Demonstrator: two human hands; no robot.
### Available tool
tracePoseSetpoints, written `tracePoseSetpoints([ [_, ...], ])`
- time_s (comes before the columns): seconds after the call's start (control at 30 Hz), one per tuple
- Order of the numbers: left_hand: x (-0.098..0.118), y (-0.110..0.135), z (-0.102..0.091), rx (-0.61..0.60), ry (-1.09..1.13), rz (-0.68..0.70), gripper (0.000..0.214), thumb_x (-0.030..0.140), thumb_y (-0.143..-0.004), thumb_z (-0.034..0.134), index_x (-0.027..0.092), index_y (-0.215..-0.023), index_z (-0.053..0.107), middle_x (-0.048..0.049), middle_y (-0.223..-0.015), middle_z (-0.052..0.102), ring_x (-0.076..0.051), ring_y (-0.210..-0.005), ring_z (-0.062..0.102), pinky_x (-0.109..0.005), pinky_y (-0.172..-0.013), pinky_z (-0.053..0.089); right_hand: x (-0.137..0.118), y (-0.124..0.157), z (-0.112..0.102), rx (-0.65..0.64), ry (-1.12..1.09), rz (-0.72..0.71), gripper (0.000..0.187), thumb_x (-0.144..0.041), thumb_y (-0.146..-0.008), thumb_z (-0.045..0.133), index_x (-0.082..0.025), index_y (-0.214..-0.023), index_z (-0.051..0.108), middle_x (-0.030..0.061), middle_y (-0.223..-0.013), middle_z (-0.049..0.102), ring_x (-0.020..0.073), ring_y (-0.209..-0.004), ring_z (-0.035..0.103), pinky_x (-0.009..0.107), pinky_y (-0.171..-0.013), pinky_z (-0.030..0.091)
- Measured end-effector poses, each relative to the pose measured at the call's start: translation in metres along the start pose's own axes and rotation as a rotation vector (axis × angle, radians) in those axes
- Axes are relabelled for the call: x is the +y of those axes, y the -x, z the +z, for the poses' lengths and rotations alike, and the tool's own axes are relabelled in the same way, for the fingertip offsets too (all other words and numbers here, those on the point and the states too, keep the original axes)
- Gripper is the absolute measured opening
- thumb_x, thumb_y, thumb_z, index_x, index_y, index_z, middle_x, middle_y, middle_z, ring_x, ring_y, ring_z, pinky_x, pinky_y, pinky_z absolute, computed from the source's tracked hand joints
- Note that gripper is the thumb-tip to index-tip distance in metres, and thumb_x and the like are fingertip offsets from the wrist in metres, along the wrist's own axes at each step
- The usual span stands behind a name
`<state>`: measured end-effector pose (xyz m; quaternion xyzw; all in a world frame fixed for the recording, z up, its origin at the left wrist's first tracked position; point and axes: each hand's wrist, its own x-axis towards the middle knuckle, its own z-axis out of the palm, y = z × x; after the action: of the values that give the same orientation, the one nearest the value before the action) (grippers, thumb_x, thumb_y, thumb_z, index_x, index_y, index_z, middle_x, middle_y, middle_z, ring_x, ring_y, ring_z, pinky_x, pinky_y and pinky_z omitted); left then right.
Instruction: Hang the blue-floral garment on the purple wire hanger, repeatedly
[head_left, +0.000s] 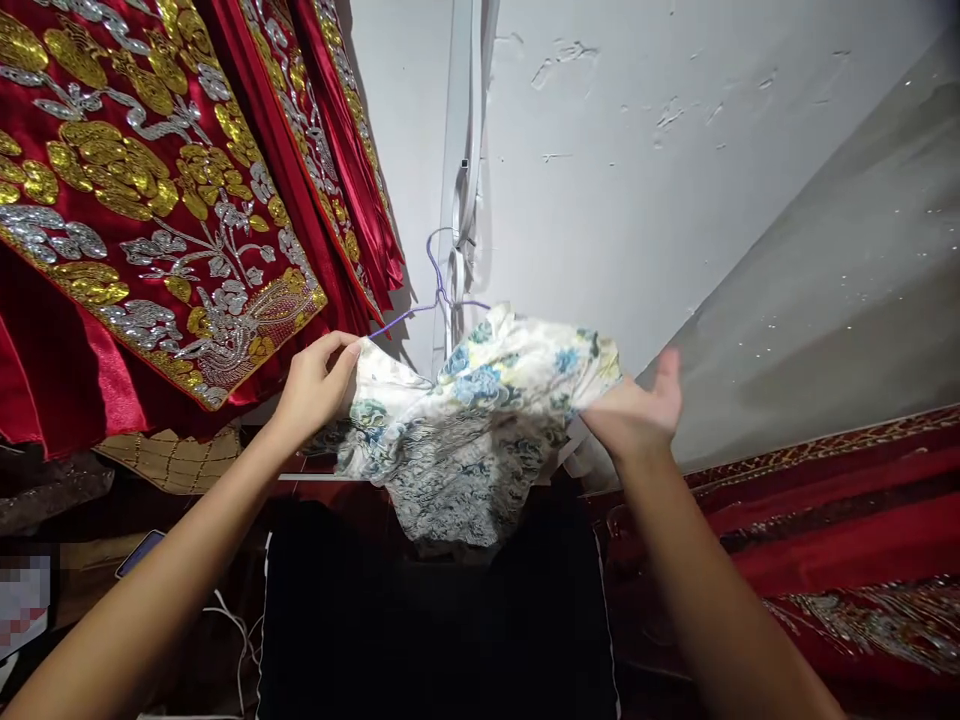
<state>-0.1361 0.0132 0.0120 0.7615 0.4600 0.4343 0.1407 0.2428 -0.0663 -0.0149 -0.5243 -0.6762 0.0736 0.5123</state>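
A white floral blouse [465,430] with blue and green flowers hangs in front of me on a thin purple wire hanger [438,290]. The hanger's hook is up by a narrow white vertical rail [459,130] on the wall. My left hand [319,385] pinches the blouse's left shoulder, thumb and fingers closed on the cloth near the hanger's arm. At the blouse's right sleeve is my right hand [637,400], slightly blurred, its fingers spread and partly behind or inside the sleeve cloth. The blouse's lower part bunches and hangs down in shadow.
Red garments with gold and silver sequins [150,190] hang at the upper left. More red embroidered cloth [840,540] lies at the lower right. A white cable [240,630] and a phone-like device [140,553] are at the lower left. The white wall [622,130] stands behind the blouse.
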Motion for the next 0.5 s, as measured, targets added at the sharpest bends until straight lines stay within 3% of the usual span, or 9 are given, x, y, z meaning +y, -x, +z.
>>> tracePoseSetpoints([
  [0.1,0.013,-0.011,0.004,0.013,-0.045,-0.039,0.033,0.049,-0.091,0.057,0.018,-0.08,0.061,0.0009,-0.07,0.061,-0.016,-0.066,0.054,-0.026,-0.063,0.038,-0.029,-0.01,-0.006,0.012,-0.269,0.199,0.093,-0.07,-0.093,-0.002,-0.018,-0.138,0.06,0.019,-0.112,0.072,0.0328,-0.101,0.068,0.049,-0.086,0.052],
  [0.2,0.018,-0.014,0.014,0.017,-0.014,-0.018,0.039,0.049,-0.089,0.06,0.019,-0.066,0.049,0.0044,-0.057,0.045,-0.012,-0.057,0.042,-0.025,-0.056,0.031,-0.053,-0.008,0.003,-0.184,-0.321,0.314,0.101,-0.071,-0.091,-0.008,-0.016,-0.126,0.07,0.0189,-0.107,0.072,0.0334,-0.103,0.067,0.049,-0.085,0.053],
  [0.3,0.016,-0.001,0.027,-0.047,0.123,0.017,0.04,0.046,-0.094,0.054,0.02,-0.065,0.044,0.0045,-0.059,0.039,-0.012,-0.057,0.039,-0.025,-0.055,0.03,-0.049,0.01,0.016,-0.46,-0.269,0.268,0.073,-0.069,-0.097,0.025,-0.018,-0.116,0.074,0.014,-0.114,0.071,0.0319,-0.111,0.064,0.048,-0.095,0.051],
  [0.4,0.013,0.02,0.037,-0.145,0.222,0.045,0.036,0.044,-0.093,0.056,0.02,-0.068,0.047,0.0033,-0.062,0.044,-0.013,-0.059,0.043,-0.025,-0.057,0.034,-0.024,0.034,0.029,-0.487,-0.156,0.264,0.047,-0.058,-0.094,0.051,-0.024,-0.121,0.069,0.0099,-0.128,0.067,0.029,-0.118,0.062,0.048,-0.104,0.047],
  [0.5,0.016,0.032,0.04,-0.153,0.238,0.132,0.034,0.045,-0.092,0.058,0.02,-0.068,0.052,-0.0007,-0.067,0.054,-0.016,-0.067,0.052,-0.03,-0.066,0.043,-0.001,0.054,0.046,-0.493,-0.131,0.273,0.053,-0.055,-0.092,0.057,-0.028,-0.138,0.055,0.0099,-0.139,0.059,0.0286,-0.122,0.06,0.049,-0.104,0.049],
])
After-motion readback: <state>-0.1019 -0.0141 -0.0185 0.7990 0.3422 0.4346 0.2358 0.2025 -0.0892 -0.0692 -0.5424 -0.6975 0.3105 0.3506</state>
